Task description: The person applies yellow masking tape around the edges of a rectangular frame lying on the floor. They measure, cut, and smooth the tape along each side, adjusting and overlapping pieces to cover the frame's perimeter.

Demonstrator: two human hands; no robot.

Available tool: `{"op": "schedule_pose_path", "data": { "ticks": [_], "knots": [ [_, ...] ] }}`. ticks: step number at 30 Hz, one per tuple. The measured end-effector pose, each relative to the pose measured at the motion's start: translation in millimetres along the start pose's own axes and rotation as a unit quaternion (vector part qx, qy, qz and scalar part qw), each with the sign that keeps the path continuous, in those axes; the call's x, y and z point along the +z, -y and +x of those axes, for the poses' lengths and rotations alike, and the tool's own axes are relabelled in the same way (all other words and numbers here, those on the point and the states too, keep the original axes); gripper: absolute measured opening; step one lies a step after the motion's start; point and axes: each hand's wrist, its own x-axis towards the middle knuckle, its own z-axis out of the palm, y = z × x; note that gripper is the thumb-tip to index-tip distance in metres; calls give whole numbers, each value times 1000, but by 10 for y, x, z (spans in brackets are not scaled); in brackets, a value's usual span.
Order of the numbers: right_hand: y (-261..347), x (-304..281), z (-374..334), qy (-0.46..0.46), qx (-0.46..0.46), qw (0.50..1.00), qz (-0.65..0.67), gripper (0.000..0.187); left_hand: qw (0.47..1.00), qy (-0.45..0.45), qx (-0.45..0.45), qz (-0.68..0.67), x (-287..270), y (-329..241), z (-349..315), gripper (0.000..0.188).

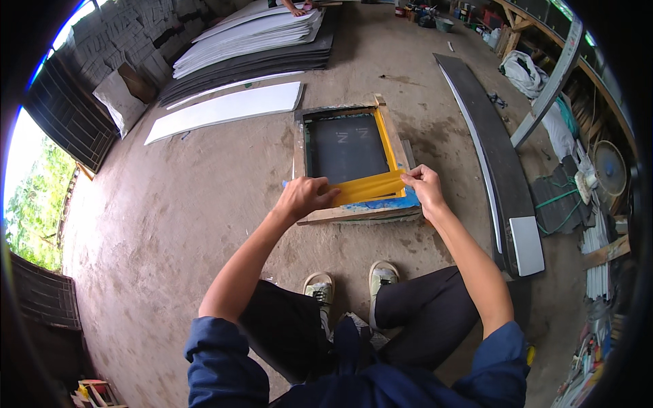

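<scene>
Head view: the left grip [304, 196] and right grip [424, 185] are pinching yellow tape [367, 189], holding it along the near edge of the wooden frame [325, 215]. Pulling evenly should be preventing wrinkles.

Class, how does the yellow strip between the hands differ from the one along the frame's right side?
The held strip spans crosswise between left hand and right hand; the side strip runs lengthwise along the frame. The held strip looks broader than the side strip. Both are yellow.
</scene>
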Motion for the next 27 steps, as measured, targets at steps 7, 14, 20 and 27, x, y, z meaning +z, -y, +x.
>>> {"op": "schedule_pose_path", "data": {
  "ticks": [7,14,20,27],
  "knots": [
    [-101,-445,210,-58,-11,998,-19,10,998,-8,-59,-20,-120,531,-194,44],
    [-362,-715,406,-46,25,997,-57,10,992,-50,-67,-91,-59,984,-422,43],
    [-622,-915,497,-62,78,989,-111,12,995,-18,-94,-31,-40,1249,-543,43],
    [-1305,-565,649,-113,77,987,-84,13,992,9,-122,-26,59,1442,-664,44]
  ]
}}
